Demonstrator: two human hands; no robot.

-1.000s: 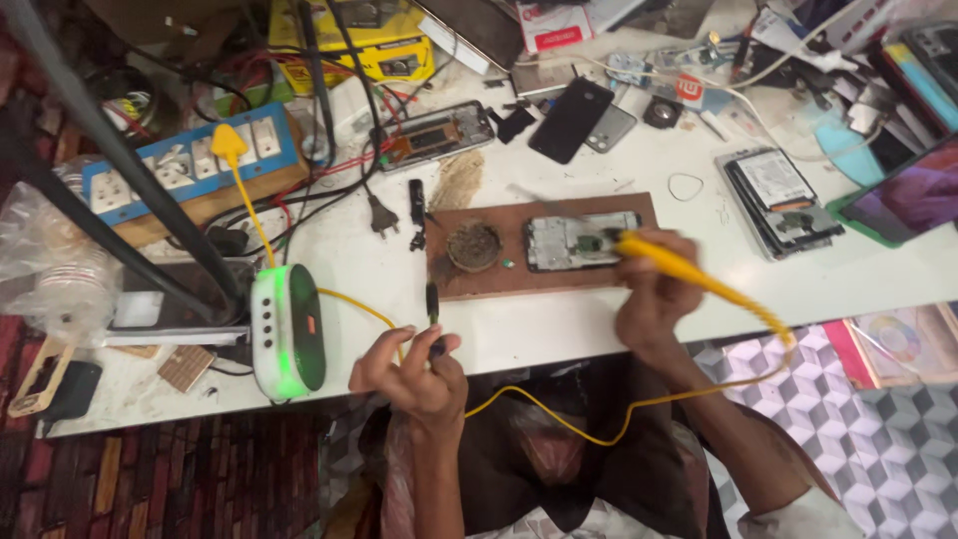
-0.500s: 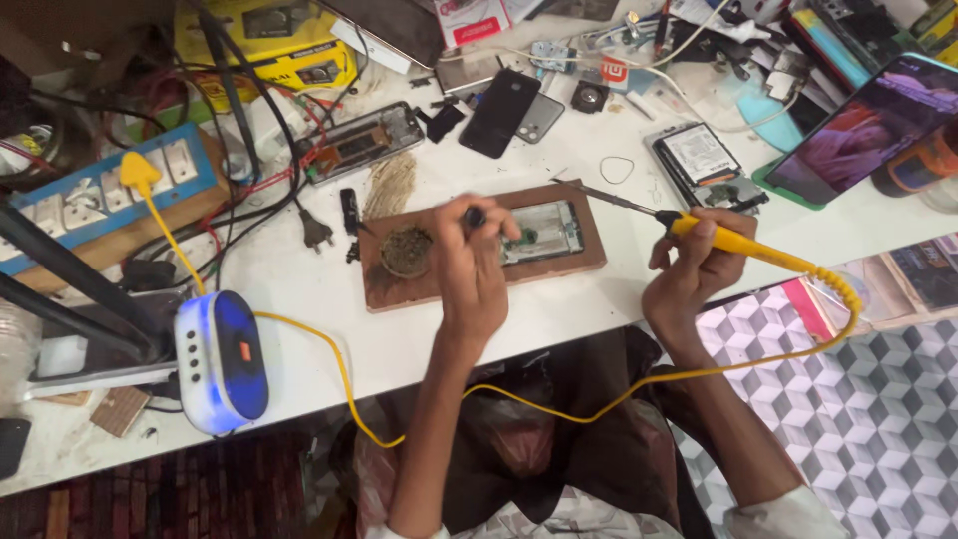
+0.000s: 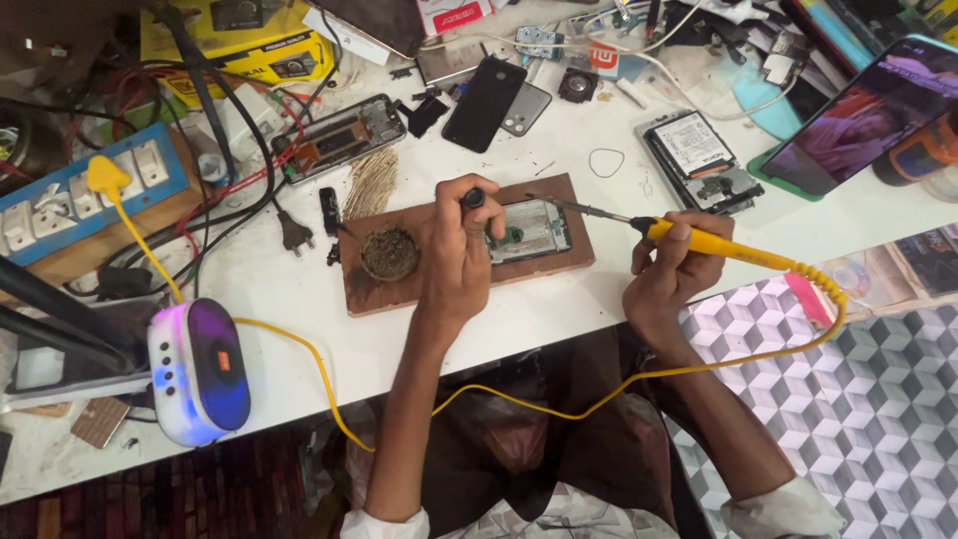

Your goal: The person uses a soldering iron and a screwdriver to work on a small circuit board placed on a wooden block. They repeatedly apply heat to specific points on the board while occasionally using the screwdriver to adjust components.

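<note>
on the brown board, the opened phone lies mid-repair: left hand fingers pinch a dark tool onto it, right hand grips the yellow soldering iron, tip just above; the phone is not yet closed.

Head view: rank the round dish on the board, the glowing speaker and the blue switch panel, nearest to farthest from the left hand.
From the left hand:
1. Round dish, just left of it on the board.
2. Speaker, lower left at the table edge.
3. Switch panel, far left.
</note>
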